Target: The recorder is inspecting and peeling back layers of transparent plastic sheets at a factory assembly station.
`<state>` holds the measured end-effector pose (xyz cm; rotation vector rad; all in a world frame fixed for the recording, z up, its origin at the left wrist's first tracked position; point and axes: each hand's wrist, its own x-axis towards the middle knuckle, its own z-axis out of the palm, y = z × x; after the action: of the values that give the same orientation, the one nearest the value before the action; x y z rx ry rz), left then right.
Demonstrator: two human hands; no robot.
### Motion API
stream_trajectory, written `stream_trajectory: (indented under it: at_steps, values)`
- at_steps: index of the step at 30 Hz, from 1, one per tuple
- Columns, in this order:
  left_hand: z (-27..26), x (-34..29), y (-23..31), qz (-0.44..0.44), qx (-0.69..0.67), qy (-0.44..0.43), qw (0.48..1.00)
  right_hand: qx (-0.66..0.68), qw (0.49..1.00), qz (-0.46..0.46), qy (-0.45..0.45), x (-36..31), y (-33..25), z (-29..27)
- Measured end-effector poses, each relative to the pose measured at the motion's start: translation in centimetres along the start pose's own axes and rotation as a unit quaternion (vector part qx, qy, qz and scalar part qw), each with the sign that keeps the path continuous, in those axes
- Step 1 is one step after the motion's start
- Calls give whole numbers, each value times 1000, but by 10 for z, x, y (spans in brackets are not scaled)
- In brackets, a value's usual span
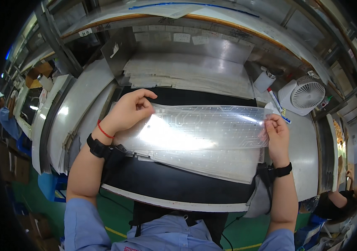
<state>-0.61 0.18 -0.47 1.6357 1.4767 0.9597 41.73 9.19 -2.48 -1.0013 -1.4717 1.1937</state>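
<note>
A clear, flexible plastic film printed with fine circuit-like lines stretches between my hands, above the bench. My right hand pinches its right end between thumb and fingers. At the film's upper left corner, my left hand has its fingers curled, with thumb and fingertip together on the edge. Glare whitens the film's left middle. Beneath it lies a stack of similar sheets on a black mat; the film covers part of the stack.
Behind the mat, more stacked sheets lie in front of a metal backboard. A white fan, a pump bottle and markers stand or lie at the right. Shelving runs overhead. Co-workers are at both sides.
</note>
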Motion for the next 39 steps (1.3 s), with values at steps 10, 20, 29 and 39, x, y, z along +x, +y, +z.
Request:
stream_trajectory:
  at_steps: [10,20,29,39]
  values:
    - [-44,11,-27,-26,-137,170,976,22,998,-1,67,4,4,-5]
    - [-54,14,-50,-110,-206,69,970,64,993,-4,102,6,3,-4]
    - [-53,13,-45,-61,-246,130,959,19,995,-20,92,3,0,-9]
    - [-49,17,-47,-66,-235,153,958,-93,988,124,21,5,5,-10]
